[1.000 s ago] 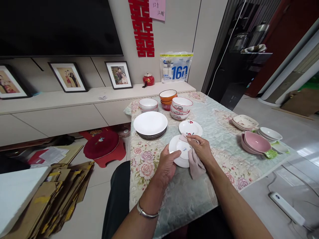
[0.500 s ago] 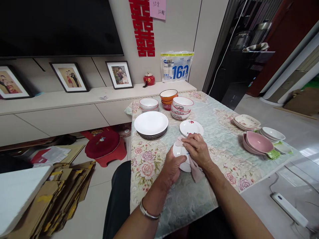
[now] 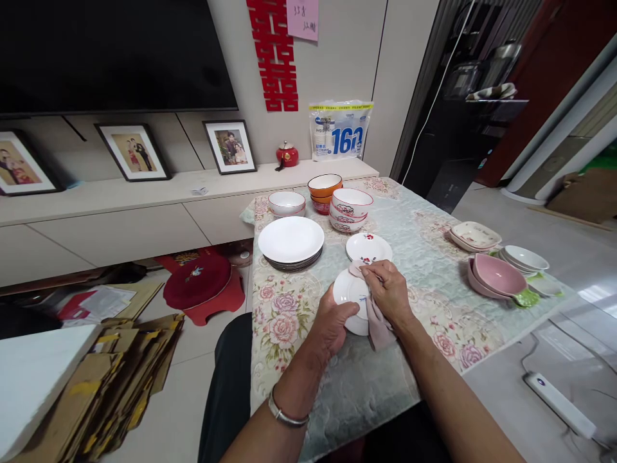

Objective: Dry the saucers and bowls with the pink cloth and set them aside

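Note:
My left hand [image 3: 333,319] grips a small white plate [image 3: 345,289] by its left rim, thumb on top. A small blue mark shows on the plate's face. In my right hand [image 3: 387,289] is a pale pink cloth [image 3: 380,328], pinched against the plate's upper right edge, its loose end hanging down. Just beyond lie small white plates with red flowers [image 3: 367,244], stacked. To their left stands a pile of larger white plates [image 3: 291,238].
White bowls [image 3: 351,202], orange bowls [image 3: 324,185] and another white bowl [image 3: 286,203] stand at the table's back. Pink dishes [image 3: 500,275] and small white bowls [image 3: 526,258] sit near the right edge. A red stool [image 3: 198,283] and flattened cardboard [image 3: 96,386] are on the floor, left.
My right hand has shifted slightly along the plate with the cloth, uncovering more of the plate's face and its blue mark. My left hand keeps its hold.

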The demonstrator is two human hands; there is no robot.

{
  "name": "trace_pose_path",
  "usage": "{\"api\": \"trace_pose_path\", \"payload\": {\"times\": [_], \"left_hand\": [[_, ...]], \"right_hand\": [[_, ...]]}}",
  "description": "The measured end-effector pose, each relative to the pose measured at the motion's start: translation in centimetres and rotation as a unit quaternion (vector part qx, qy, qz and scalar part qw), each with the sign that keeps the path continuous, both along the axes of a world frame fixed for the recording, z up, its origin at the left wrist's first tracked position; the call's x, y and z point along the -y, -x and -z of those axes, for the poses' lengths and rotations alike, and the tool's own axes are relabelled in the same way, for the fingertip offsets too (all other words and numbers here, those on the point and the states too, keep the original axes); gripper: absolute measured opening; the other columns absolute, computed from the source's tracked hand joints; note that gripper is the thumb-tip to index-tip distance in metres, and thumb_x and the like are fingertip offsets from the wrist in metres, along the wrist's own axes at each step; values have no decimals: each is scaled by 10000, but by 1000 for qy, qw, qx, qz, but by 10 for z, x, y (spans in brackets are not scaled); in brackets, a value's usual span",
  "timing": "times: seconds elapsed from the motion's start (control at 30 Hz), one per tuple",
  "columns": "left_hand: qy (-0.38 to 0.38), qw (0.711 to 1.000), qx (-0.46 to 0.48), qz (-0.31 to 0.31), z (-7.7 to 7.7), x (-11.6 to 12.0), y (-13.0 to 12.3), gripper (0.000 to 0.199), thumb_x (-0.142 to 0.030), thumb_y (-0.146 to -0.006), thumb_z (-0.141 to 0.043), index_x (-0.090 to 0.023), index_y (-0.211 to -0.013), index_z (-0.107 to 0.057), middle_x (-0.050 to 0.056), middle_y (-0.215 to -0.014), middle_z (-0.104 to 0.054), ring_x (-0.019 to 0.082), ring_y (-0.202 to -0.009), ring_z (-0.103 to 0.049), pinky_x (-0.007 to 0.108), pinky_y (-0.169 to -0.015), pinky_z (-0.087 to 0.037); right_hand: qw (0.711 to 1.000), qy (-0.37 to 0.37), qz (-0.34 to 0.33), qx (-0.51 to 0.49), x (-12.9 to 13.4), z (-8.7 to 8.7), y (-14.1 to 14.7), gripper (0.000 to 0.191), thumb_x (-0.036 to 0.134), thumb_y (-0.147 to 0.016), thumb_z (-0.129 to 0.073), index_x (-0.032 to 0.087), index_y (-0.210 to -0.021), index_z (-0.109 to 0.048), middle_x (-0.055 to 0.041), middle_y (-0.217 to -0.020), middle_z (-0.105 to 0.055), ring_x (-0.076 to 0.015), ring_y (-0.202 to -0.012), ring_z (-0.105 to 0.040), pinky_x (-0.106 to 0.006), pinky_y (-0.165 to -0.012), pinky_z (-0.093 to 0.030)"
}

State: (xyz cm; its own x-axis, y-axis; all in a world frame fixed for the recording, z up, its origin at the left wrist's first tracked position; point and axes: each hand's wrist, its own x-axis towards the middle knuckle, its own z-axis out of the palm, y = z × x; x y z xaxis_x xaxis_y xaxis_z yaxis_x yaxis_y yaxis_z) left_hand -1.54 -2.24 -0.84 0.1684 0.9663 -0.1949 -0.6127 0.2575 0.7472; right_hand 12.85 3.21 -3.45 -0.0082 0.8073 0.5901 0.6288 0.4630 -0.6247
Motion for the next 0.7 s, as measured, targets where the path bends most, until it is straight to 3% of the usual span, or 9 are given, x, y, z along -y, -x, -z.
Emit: {"api": "trace_pose_path", "payload": {"times": [0.13, 0.27, 0.4, 0.57, 0.7], "left_hand": [[12, 1000, -7, -9, -1, 0, -1, 559, -52, -527, -683, -158, -1074, -637, 12, -828, -688, 171, -744, -607, 280, -695, -457], [-4, 1000, 1, -8, 1, -1, -1, 520, -47, -542, -696, -159, -1047, -638, 23, -882, -691, 171, -781, -614, 275, -718, -457], [-16, 1000, 2, 5, 2, -2, 1, 592, -34, -546, -649, -154, -1126, -639, 33, -889, -696, 182, -792, -617, 287, -732, -465], [-7, 1000, 1, 11, 3, -4, 6, 637, -52, -529, -663, -126, -1161, -647, 83, -925, -729, 244, -839, -652, 344, -775, -482], [19, 999, 17, -35, 6, -6, 7, 631, -90, -512, -735, -127, -1138, -659, 105, -985, -740, 261, -870, -666, 386, -829, -496]], "right_hand": [[991, -50, -87, 83, 10, -11, 10, 212, 271, -914, -570, 244, -1032, -744, -87, -952, -647, -244, -934, -556, -442, -868, -447], [984, -39, -142, 102, 11, -15, 16, 218, 271, -911, -580, 287, -1051, -746, -70, -1001, -663, -243, -965, -554, -472, -913, -409], [989, 26, -140, -40, 4, -11, 9, 198, 301, -913, -577, 260, -974, -761, -70, -1018, -687, -234, -1027, -591, -445, -965, -423], [957, 189, -115, -188, 2, -8, 1, 235, 400, -834, -662, 220, -943, -768, -61, -976, -750, -238, -932, -660, -399, -867, -488], [937, 221, -61, -264, 0, -4, 0, 292, 459, -754, -715, 198, -875, -769, -67, -942, -765, -257, -920, -675, -391, -822, -506]]}}
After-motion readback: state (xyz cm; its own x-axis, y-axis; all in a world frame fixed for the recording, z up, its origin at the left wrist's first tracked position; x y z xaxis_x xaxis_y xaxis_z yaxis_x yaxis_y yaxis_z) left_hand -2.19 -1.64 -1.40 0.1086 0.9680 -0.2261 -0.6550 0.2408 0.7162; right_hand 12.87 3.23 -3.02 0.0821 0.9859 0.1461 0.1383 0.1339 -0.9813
